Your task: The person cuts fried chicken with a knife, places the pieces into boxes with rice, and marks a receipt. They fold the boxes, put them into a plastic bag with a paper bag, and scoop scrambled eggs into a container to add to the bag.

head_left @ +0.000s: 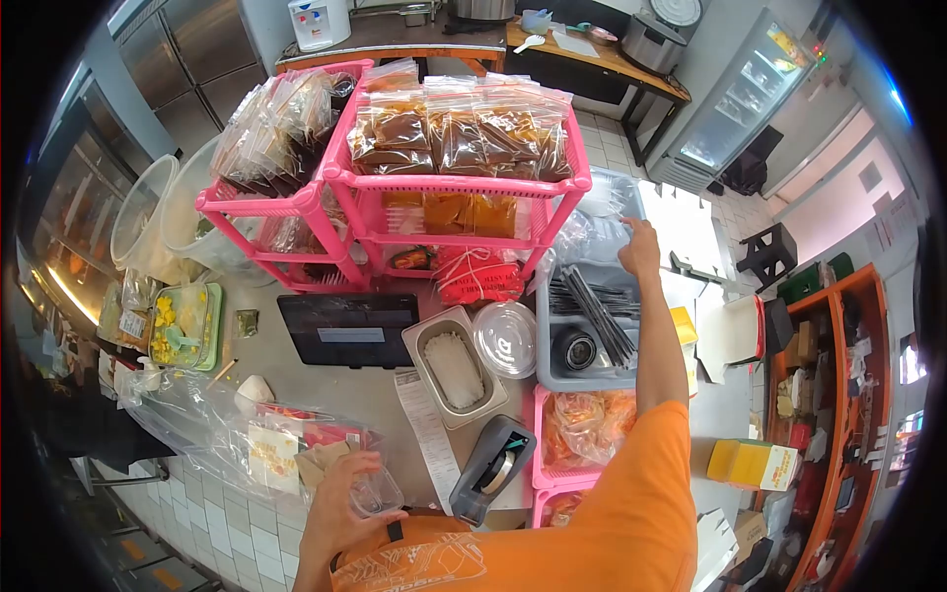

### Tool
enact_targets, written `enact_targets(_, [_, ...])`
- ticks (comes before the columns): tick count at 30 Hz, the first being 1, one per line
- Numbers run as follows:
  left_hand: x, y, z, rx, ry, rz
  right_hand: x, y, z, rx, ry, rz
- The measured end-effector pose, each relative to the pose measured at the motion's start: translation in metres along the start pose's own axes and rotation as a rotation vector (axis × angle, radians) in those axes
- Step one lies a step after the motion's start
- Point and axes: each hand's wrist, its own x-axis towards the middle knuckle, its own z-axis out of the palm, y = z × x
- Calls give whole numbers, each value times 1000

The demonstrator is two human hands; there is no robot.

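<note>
My left hand (340, 498) is curled around a clear plastic container (380, 490) at the front edge of the table, thumb on the near side and fingers on the far side. Beside it lie a brown paper piece (321, 460) and a printed packet (274, 456) on a clear plastic bag (202, 434). My right arm is stretched forward. My right hand (641, 249) is over the right edge of a grey bin (592, 380), index finger extended toward clear plastic packs (592, 222), with nothing visible in it. Black-wrapped sticks (602, 316) and a round black lid (575, 349) lie in the bin.
Pink racks (454, 185) hold bagged brown sauce (395, 133). On the table are a tablet (347, 331), a metal pan (434, 340) with white contents, a round clear lid (505, 338), a tape dispenser (493, 472) and a receipt (426, 434). A green-edged tray (212, 326) stands left.
</note>
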Motion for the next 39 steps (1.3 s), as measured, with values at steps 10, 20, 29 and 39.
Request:
enact_targets(10, [5, 1, 3, 39, -6, -7, 5, -68, -22, -168, -197, -115])
enact_targets(20, [8, 7, -1, 16, 45, 9, 19, -68, 17, -926, -250, -316])
enact_targets(29, [7, 4, -4, -39, 69, -32, 34, -30, 11, -665, -350, -568])
enact_targets(39, [14, 11, -3, -13, 67, 49, 12, -10, -11, -523, -193, -826])
